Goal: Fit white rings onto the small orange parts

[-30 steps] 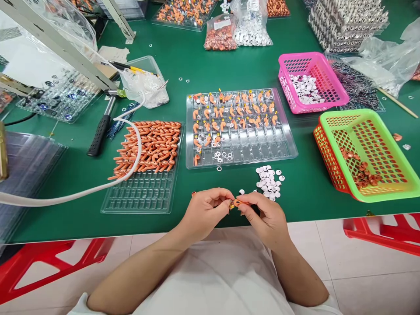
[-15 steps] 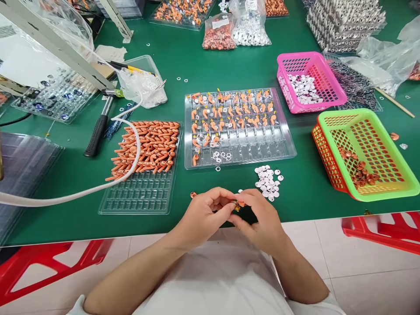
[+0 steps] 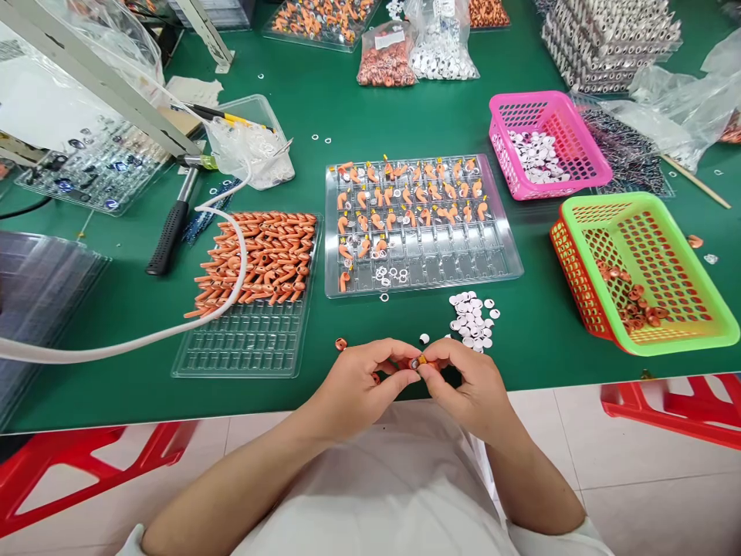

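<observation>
A small orange part with a yellow piece [image 3: 422,361] is pinched between the fingertips of both my hands, just over the table's near edge. My left hand [image 3: 362,386] closes thumb and forefinger on its left end, where a dark ring-like opening shows. My right hand [image 3: 468,382] grips the other end, partly hiding it. One copper-orange cap [image 3: 341,344] lies beside my left hand, and a white disc [image 3: 424,338] rests just beyond the fingertips. Beyond my right hand is a pile of white discs [image 3: 472,320].
A clear tray [image 3: 451,255] ahead holds orange curved parts and white rings. At left lie a tray of orange tubes [image 3: 260,259], a white hose [image 3: 144,340] and a hammer [image 3: 170,235]. Pink [image 3: 549,189] and green [image 3: 683,340] baskets stand right.
Both hands have turned the small part between the fingertips, so its yellow piece now faces up. The right hand has shifted slightly right, uncovering the white disc. The surroundings look the same.
</observation>
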A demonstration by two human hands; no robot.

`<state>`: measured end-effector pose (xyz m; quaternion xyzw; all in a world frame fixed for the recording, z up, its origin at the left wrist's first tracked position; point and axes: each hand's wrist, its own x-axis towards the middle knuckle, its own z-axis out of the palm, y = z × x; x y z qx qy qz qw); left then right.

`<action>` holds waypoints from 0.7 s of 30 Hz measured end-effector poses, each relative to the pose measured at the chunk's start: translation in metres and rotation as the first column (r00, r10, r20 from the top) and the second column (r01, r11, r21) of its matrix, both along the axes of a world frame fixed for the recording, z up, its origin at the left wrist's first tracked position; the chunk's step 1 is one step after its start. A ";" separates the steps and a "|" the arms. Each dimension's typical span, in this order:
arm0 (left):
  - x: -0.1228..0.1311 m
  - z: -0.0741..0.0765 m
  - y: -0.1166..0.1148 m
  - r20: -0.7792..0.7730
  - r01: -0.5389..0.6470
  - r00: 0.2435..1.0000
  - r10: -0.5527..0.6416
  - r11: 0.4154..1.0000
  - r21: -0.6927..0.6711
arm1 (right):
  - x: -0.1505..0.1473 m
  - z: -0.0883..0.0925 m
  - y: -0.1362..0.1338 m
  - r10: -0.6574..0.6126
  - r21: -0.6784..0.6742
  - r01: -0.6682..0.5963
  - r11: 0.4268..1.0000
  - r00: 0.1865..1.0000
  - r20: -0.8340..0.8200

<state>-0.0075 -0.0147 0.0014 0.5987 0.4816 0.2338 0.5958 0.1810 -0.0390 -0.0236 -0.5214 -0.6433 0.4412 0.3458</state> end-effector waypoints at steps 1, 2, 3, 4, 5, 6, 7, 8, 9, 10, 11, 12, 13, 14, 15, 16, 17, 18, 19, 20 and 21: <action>0.000 0.000 0.000 -0.029 -0.002 1.000 0.004 0.999 0.047 | 0.000 0.000 0.000 0.002 -0.039 -0.003 0.999 1.000 -0.016; 0.001 -0.001 -0.001 -0.051 -0.002 0.999 0.006 0.996 0.089 | -0.001 0.001 0.000 0.000 -0.079 -0.003 0.997 0.999 -0.039; 0.001 -0.002 -0.001 -0.069 0.003 0.998 0.006 0.992 0.126 | -0.001 0.001 0.001 -0.005 -0.117 -0.003 0.993 0.998 -0.064; 0.001 -0.002 -0.001 -0.086 0.009 0.996 0.004 0.988 0.157 | -0.001 0.001 0.001 -0.012 -0.148 -0.001 0.989 0.996 -0.089; 0.001 -0.003 -0.001 -0.107 0.016 0.994 0.004 0.983 0.185 | -0.001 0.001 0.001 -0.019 -0.168 -0.001 0.986 0.993 -0.114; 0.001 -0.003 -0.001 -0.129 0.022 0.992 0.005 0.977 0.211 | -0.001 0.000 0.001 -0.022 -0.179 -0.003 0.984 0.990 -0.139; 0.000 -0.004 -0.001 -0.150 0.026 0.989 0.010 0.972 0.236 | -0.001 0.000 0.000 -0.023 -0.184 -0.008 0.983 0.986 -0.163; 0.000 -0.004 -0.001 -0.171 0.028 0.985 0.017 0.966 0.255 | -0.002 0.000 0.000 -0.020 -0.185 -0.014 0.983 0.983 -0.182; 0.000 -0.003 -0.001 -0.187 0.029 0.982 0.023 0.962 0.272 | -0.002 -0.001 0.000 -0.020 -0.187 -0.017 0.982 0.980 -0.198; 0.000 -0.003 -0.001 -0.197 0.030 0.980 0.028 0.957 0.287 | -0.003 -0.001 0.000 -0.023 -0.190 -0.017 0.982 0.978 -0.205; 0.000 -0.003 -0.002 -0.200 0.031 0.979 0.031 0.953 0.301 | -0.004 -0.001 0.000 -0.028 -0.194 -0.013 0.981 0.979 -0.203; 0.000 -0.003 -0.002 -0.199 0.031 0.979 0.034 0.949 0.313 | -0.005 -0.001 0.001 -0.035 -0.198 -0.004 0.980 0.980 -0.194; 0.000 -0.003 -0.002 -0.196 0.034 0.980 0.032 0.946 0.323 | -0.006 -0.001 0.001 -0.042 -0.200 0.004 0.980 0.982 -0.185; 0.000 -0.003 -0.003 -0.195 0.036 0.980 0.030 0.944 0.327 | -0.006 -0.001 0.001 -0.052 -0.202 0.014 0.979 0.982 -0.182; 0.000 -0.003 -0.003 -0.192 0.037 0.981 0.029 0.944 0.329 | -0.007 -0.001 0.002 -0.065 -0.202 0.026 0.979 0.980 -0.189; 0.000 -0.004 -0.003 -0.191 0.037 0.981 0.028 0.945 0.326 | -0.007 -0.001 0.002 -0.081 -0.200 0.039 0.979 0.975 -0.206; 0.000 -0.004 -0.003 -0.189 0.034 0.982 0.030 0.945 0.324 | -0.008 -0.001 0.002 -0.098 -0.197 0.053 0.979 0.969 -0.227; 0.000 -0.005 -0.004 -0.186 0.030 0.982 0.032 0.946 0.323 | -0.008 -0.001 0.001 -0.113 -0.191 0.066 0.979 0.962 -0.249; 0.000 -0.005 -0.004 -0.183 0.027 0.983 0.035 0.945 0.325 | -0.007 -0.001 0.001 -0.122 -0.182 0.074 0.980 0.956 -0.266; 0.000 -0.006 -0.004 -0.178 0.026 0.983 0.035 0.944 0.329 | -0.007 -0.001 0.001 -0.123 -0.173 0.076 0.982 0.953 -0.276; 0.000 -0.006 -0.004 -0.175 0.028 0.984 0.033 0.942 0.334 | -0.007 -0.001 0.000 -0.116 -0.165 0.071 0.984 0.953 -0.280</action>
